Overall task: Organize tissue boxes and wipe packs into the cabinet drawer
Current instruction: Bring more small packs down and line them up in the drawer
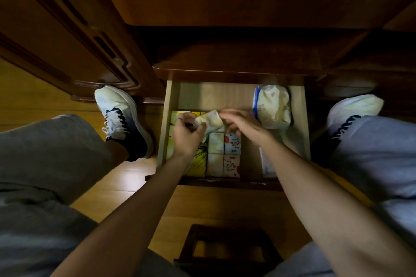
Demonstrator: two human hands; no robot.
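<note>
Gripping one soft pack (208, 119), both hands (188, 135) (242, 125) over drawer (172, 101) of tissue packs (224, 153).

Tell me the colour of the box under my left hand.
Yellow box, with a dark leafy print, seen in the head view.

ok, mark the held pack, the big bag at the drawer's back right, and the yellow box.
held pack (210, 119), head view, its middle between the hands
big bag (273, 107), head view, middle of its crinkled front
yellow box (199, 159), head view, near end right of the left wrist
</note>
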